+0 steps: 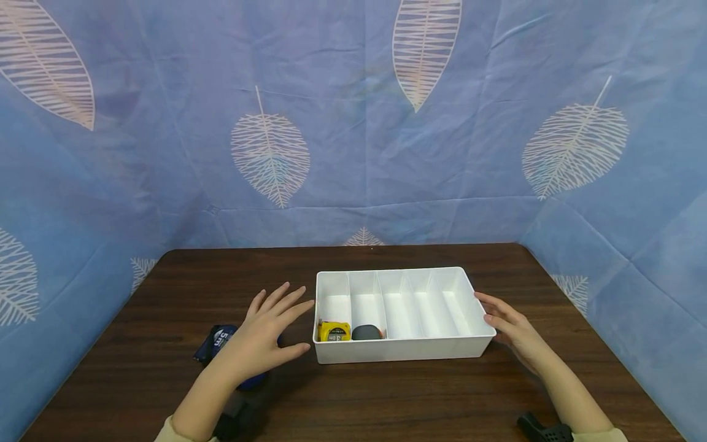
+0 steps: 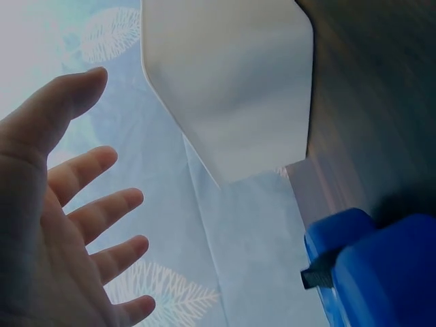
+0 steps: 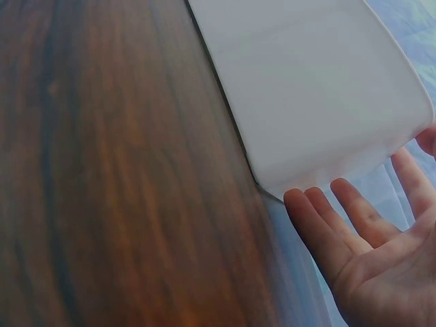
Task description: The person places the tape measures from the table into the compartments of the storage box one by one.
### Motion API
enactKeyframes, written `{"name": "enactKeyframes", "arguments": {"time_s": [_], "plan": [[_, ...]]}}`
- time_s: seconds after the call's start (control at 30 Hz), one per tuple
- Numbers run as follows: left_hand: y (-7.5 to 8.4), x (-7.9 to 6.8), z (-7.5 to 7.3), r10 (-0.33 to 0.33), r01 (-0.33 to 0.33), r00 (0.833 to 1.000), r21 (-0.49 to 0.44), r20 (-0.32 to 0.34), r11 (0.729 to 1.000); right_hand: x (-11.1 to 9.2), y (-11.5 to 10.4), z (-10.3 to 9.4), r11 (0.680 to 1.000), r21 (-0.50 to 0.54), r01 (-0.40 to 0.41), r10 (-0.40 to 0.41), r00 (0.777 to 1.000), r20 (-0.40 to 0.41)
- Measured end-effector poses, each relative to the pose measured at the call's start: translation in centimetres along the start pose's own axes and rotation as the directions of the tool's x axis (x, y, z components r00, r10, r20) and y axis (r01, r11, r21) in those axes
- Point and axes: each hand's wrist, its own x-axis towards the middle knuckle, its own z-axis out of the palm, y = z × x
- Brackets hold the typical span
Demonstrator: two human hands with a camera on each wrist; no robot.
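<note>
A white divided tray [image 1: 403,351] stands on the table, its several compartments side by side. The leftmost compartment holds a yellow tape measure [image 1: 335,331]; the one beside it holds a dark grey rounded thing [image 1: 366,332]. My left hand [image 1: 267,331] is spread just off the tray's left end; the left wrist view shows nothing in its fingers [image 2: 109,211]. At the opposite end, my right hand [image 1: 510,328] has its extended fingertips [image 3: 296,201] right at the tray's end wall, thumb near the rim.
Left of the tray, partly hidden behind my left hand and forearm, lie a dark blue thing with white "5m" lettering [image 1: 222,336] and another blue thing [image 1: 253,382]. In the left wrist view, blue casings [image 2: 392,266] show at lower right. A leaf-patterned blue cloth [image 1: 342,153] hangs around the table.
</note>
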Motion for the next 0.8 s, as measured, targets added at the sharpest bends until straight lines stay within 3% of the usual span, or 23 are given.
{"name": "enactKeyframes", "arguments": {"time_s": [0.8], "plan": [[-2.9,-3.4,-0.2,-0.071,0.071,0.997,-0.016,-0.001,0.997,0.1,0.4,-0.1,1.0,-0.023,-0.013,0.013,1.0,-0.01]]}}
